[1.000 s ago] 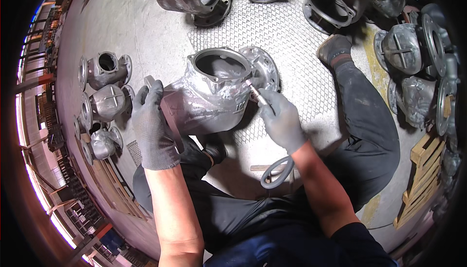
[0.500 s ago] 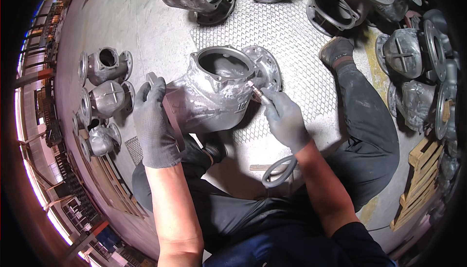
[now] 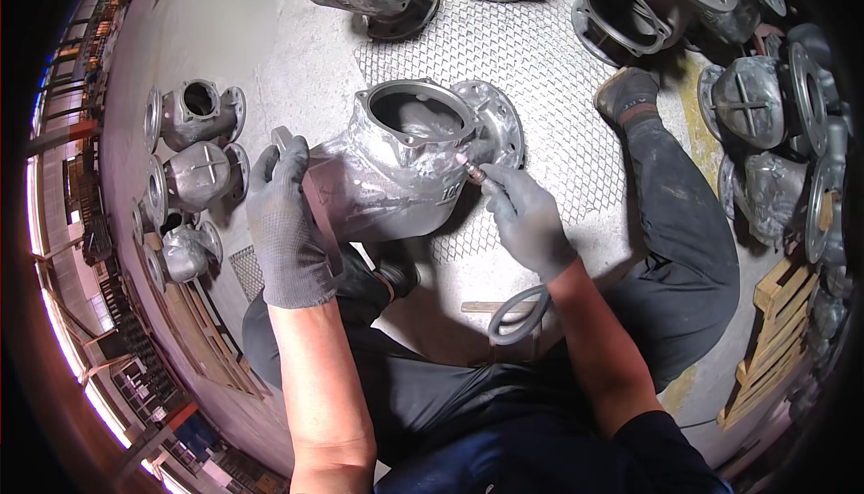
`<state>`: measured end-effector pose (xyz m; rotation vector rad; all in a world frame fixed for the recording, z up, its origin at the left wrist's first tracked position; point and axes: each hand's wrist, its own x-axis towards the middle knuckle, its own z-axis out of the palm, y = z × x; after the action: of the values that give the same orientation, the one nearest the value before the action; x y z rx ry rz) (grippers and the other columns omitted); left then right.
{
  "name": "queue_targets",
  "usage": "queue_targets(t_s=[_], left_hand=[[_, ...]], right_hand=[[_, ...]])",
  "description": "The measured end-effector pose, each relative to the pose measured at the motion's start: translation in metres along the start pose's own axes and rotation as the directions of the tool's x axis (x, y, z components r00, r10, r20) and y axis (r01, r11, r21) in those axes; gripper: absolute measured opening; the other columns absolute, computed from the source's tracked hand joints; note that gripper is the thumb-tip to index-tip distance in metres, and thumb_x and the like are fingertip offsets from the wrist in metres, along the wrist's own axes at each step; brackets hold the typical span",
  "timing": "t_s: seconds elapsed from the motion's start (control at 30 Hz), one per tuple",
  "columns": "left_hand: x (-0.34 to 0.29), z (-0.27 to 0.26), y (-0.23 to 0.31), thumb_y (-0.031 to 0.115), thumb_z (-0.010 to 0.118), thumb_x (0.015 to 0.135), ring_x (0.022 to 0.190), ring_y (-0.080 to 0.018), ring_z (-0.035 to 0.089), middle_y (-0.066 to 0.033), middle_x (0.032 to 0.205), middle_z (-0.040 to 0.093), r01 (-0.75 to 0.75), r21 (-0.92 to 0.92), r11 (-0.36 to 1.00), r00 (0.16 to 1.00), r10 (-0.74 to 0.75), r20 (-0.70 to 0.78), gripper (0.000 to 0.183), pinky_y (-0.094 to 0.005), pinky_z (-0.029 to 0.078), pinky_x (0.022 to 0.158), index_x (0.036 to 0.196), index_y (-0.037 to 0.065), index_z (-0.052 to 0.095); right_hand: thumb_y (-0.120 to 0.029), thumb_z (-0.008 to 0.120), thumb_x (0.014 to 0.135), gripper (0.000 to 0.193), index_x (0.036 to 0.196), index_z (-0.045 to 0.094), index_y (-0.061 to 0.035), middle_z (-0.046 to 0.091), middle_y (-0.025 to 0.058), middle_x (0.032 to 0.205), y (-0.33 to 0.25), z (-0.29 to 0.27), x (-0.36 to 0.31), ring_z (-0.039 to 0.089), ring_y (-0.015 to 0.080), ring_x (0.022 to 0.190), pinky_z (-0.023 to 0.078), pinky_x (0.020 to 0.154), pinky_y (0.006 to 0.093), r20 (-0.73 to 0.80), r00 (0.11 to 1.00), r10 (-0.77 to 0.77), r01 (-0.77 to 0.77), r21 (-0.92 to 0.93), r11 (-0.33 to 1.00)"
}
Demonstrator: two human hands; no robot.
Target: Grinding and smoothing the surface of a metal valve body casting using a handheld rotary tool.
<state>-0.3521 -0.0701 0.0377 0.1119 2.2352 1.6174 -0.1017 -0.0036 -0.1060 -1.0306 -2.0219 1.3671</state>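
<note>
Gray-gloved left hand on a casting's flange, gray-gloved right hand around a slim metal tool

A bulky, dull-gray metal valve casting stands in front of the seated person, between the legs, its wide round opening facing up. What bears it from below is hidden. One flat round flange is at its left end, seen nearly edge-on; another flange with bolt holes shows behind it to the right.

The hands are apart from each other. The left hand is clasped on the rim of the left-end flange. The right hand is closed around the slim metal tool, whose pink tip points at the casting's side just below the opening; whether the tip touches cannot be told. A looped gray hose hangs under the right wrist.

Beyond the casting, a diamond-patterned metal mesh covers part of the pale floor. Three smaller gray castings stand in a row at the left; larger ones crowd the right, near a pale wooden pallet.
</note>
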Motion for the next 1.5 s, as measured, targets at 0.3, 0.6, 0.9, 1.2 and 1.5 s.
queue_targets(t_s=[0.3,0.6,0.9,1.2,1.5], left_hand=[[-0.007,0.008,0.014,0.023,0.076,0.096,0.113,-0.024,0.066,-0.0238,0.132,0.064,-0.012,0.241,0.97,1.0,0.008,0.021,0.07,-0.034,0.052,0.098,0.149,-0.013,0.048],[0.012,0.008,-0.002,0.033,0.074,0.093,0.096,-0.0224,0.071,-0.0175,0.105,0.072,-0.188,0.311,0.932,0.981,0.163,0.106,0.052,-0.0347,0.055,0.088,0.13,-0.003,0.067],[0.01,0.012,0.002,0.03,0.073,0.092,0.098,-0.0295,0.071,-0.0196,0.107,0.073,-0.277,0.303,0.912,0.956,0.229,0.186,0.046,-0.0392,0.055,0.09,0.125,-0.002,0.067],[0.018,0.009,-0.011,0.035,0.072,0.093,0.12,-0.0428,0.067,-0.0282,0.128,0.069,-0.369,0.421,0.829,0.93,0.323,0.178,0.055,-0.0452,0.052,0.103,0.13,-0.005,0.066],[0.018,0.012,-0.013,0.034,0.072,0.092,0.118,-0.0445,0.066,-0.0281,0.125,0.069,-0.369,0.427,0.825,0.929,0.33,0.165,0.052,-0.0474,0.052,0.102,0.128,-0.004,0.066]], right_hand=[[-0.008,0.055,0.099,0.043,0.14,0.063,-0.0074,0.068,0.0233,0.122,0.0,-0.038,0.028,0.066,0.0416,0.115,0.054,0.1,0.0504,0.295,0.954,-0.046,0.111,-0.207,0.972],[-0.006,0.068,0.084,0.043,0.127,0.071,-0.0117,0.071,0.0188,0.101,-0.072,-0.087,0.115,0.07,0.0415,0.096,0.057,0.084,0.0493,0.685,0.714,-0.147,0.531,-0.391,0.752],[-0.005,0.067,0.084,0.037,0.12,0.07,-0.0113,0.071,0.0154,0.106,-0.098,-0.09,0.139,0.07,0.0398,0.1,0.057,0.087,0.0494,0.8,0.6,0.001,0.607,-0.455,0.652],[-0.004,0.067,0.08,0.032,0.112,0.072,-0.0101,0.073,0.0162,0.11,-0.102,-0.089,0.14,0.07,0.0399,0.105,0.056,0.091,0.0497,0.783,0.623,0.003,0.566,-0.453,0.689],[-0.003,0.068,0.082,0.036,0.117,0.072,-0.0102,0.072,0.0182,0.102,-0.101,-0.092,0.144,0.069,0.0419,0.1,0.055,0.088,0.0501,0.803,0.596,-0.013,0.606,-0.439,0.664]])
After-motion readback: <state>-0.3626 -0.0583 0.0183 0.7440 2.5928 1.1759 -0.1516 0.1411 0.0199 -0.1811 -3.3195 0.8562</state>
